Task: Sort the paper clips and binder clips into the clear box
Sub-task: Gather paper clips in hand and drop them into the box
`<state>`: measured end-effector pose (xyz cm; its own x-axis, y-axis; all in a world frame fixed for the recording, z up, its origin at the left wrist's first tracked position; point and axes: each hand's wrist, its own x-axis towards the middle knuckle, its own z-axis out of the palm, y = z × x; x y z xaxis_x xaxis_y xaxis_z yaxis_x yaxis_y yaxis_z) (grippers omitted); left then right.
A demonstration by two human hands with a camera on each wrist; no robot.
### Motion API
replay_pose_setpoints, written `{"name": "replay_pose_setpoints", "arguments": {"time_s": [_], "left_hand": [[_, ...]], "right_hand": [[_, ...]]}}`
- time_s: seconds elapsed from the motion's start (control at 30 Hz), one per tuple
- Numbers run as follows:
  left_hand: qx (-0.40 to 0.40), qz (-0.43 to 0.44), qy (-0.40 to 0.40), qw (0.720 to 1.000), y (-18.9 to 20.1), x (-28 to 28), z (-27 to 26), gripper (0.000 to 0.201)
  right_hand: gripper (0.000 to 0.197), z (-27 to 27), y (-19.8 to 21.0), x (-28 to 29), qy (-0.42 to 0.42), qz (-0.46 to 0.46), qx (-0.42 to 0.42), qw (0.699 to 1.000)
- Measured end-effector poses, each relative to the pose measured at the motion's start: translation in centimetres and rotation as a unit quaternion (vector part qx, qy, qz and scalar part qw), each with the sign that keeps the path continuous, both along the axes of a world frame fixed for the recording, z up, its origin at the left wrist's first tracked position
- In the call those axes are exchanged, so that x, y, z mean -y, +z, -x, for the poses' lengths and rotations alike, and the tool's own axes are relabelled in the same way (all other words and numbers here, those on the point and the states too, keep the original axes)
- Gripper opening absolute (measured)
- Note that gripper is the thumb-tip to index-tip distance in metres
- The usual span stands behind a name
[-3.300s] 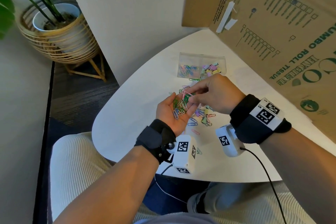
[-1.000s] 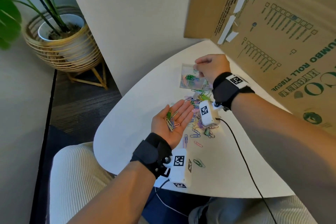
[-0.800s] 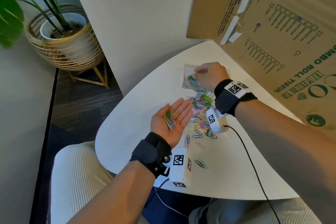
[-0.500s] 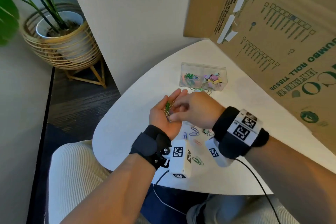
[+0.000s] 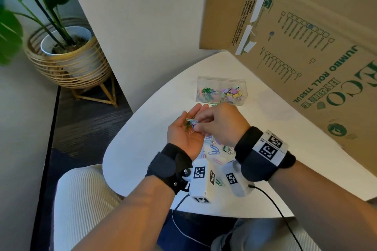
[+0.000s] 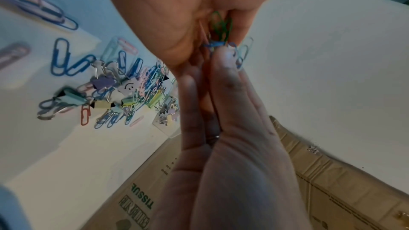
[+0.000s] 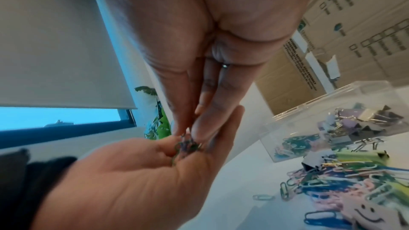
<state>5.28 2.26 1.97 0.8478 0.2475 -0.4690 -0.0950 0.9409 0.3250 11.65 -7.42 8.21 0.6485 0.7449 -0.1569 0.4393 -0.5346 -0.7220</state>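
Left hand [image 5: 186,134] palm-up, flat, cupping paper clips [image 5: 189,124] above the desk [image 5: 155,120] near edge; right hand [image 5: 220,123] pinching one; clear box [image 5: 221,90] toward the far edge.

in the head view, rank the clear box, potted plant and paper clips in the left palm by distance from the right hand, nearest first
1. paper clips in the left palm, at the right hand fingertips.
2. clear box, just beyond on the table.
3. potted plant, far left on the floor.
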Motion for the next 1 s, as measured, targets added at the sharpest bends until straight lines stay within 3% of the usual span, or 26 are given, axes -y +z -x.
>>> {"name": "replay_pose_setpoints", "arguments": {"time_s": [0.13, 0.27, 0.43, 0.57, 0.77, 0.9, 1.0], "left_hand": [[-0.007, 0.007, -0.004, 1.000, -0.5, 0.1, 0.0, 0.044], [-0.013, 0.025, 0.012, 1.000, -1.3, -0.2, 0.0, 0.040], [-0.029, 0.028, -0.001, 0.999, -2.1, -0.3, 0.6, 0.039], [-0.039, 0.038, -0.011, 0.998, -2.5, -0.1, 0.9, 0.039], [-0.026, 0.042, -0.001, 0.999, -2.3, -0.9, 0.7, 0.039], [-0.008, 0.049, 0.006, 0.999, -2.0, -1.0, 0.7, 0.039], [-0.013, 0.051, 0.015, 0.999, -2.0, -0.7, 0.6, 0.038]], "right_hand": [[0.008, -0.3, -0.3, 0.5, -0.017, -0.007, -0.047, 0.999], [0.014, -1.9, -0.1, 0.8, -0.095, -0.094, -0.152, 0.979], [0.011, -6.5, -1.4, -0.5, -0.232, -0.113, -0.075, 0.963], [0.011, -10.2, -3.1, -2.7, -0.257, -0.057, 0.003, 0.965], [0.035, -11.8, -3.6, -4.6, -0.164, 0.084, 0.082, 0.980], [0.024, -8.2, -2.0, -3.9, -0.088, -0.003, 0.109, 0.990], [0.020, -4.5, -0.6, -2.6, 0.054, 0.007, 0.089, 0.995]]}}
